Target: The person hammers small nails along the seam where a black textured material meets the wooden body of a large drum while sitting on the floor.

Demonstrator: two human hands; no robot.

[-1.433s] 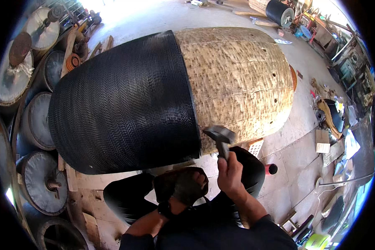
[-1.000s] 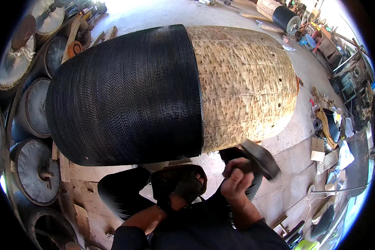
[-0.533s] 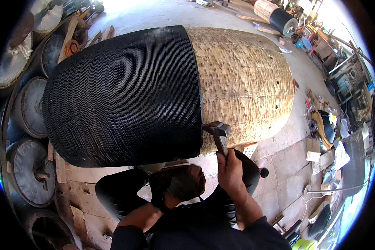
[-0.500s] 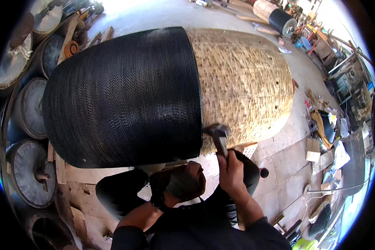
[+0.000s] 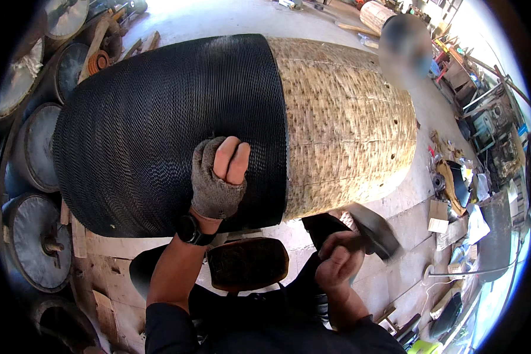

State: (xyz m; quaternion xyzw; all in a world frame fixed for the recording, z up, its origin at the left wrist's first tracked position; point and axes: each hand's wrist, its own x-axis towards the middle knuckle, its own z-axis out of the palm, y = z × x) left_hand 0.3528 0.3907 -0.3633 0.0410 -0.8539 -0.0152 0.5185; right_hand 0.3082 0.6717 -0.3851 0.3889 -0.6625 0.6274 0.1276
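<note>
A large barrel-shaped roller lies crosswise before me, its left part wrapped in ridged black toothed strip (image 5: 147, 147), its right part pale pitted wood (image 5: 342, 130). My left hand (image 5: 221, 177), in a fingerless grey glove, is raised against the black part with fingers curled; what they hold, if anything, is hidden. My right hand (image 5: 339, 259) grips a hammer (image 5: 374, 233), blurred, low by the roller's lower right edge. A dark open container (image 5: 248, 265) sits between my knees.
Steel-ended cylinders (image 5: 38, 239) line the left side with wooden boards. Another roller (image 5: 371, 15) lies at the back right, partly behind a blurred patch. Along the right are clutter, cardboard (image 5: 438, 215), a sheet (image 5: 492, 230) and a thin rod on a round base.
My left hand has risen from the dark container onto the black part. The hammer has moved from the seam between black and wood down to the right.
</note>
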